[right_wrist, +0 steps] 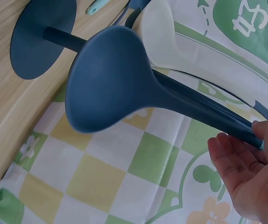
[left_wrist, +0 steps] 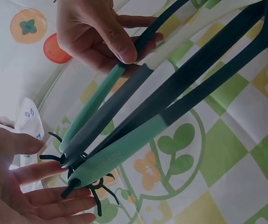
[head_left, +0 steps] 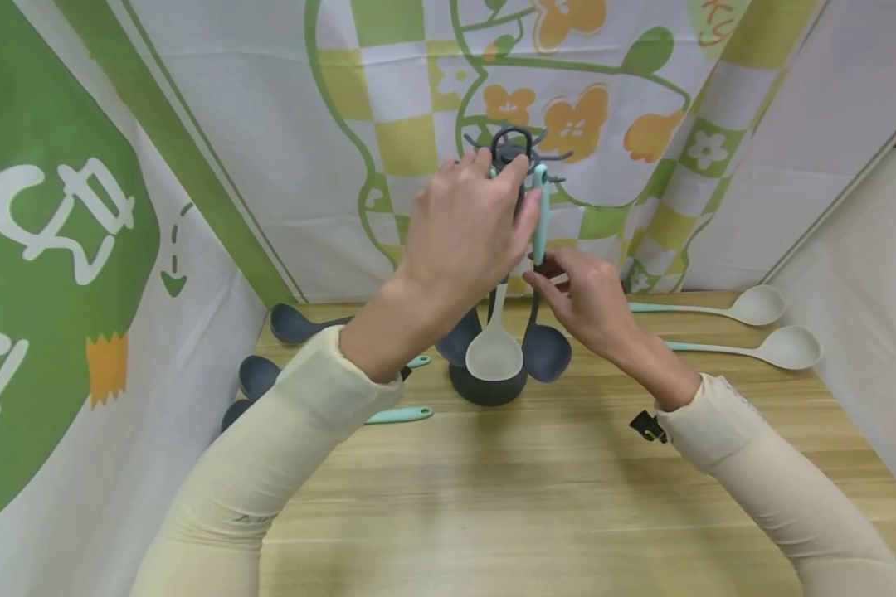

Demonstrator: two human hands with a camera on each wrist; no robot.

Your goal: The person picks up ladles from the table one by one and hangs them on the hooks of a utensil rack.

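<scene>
A dark rotating-style utensil rack (head_left: 488,391) stands on the table with curved hooks around its top. My right hand (head_left: 593,298) pinches a dark blue ladle (head_left: 547,355) at its neck, just below the mint handle. That handle's upper end is right by a hook in the head view. My left hand (head_left: 463,220) is up at the rack top; in the left wrist view its fingers (left_wrist: 54,191) stretch out beside the hooks. A white ladle (head_left: 495,352) with a grey handle hangs in front, and another dark ladle (head_left: 459,340) with a mint handle hangs left of it.
Several dark ladles (head_left: 293,323) lie on the wooden table at the left, one mint handle (head_left: 401,415) reaching toward the rack. Two white ladles (head_left: 791,347) lie at the right. A patterned cloth (head_left: 403,141) hangs close behind the rack.
</scene>
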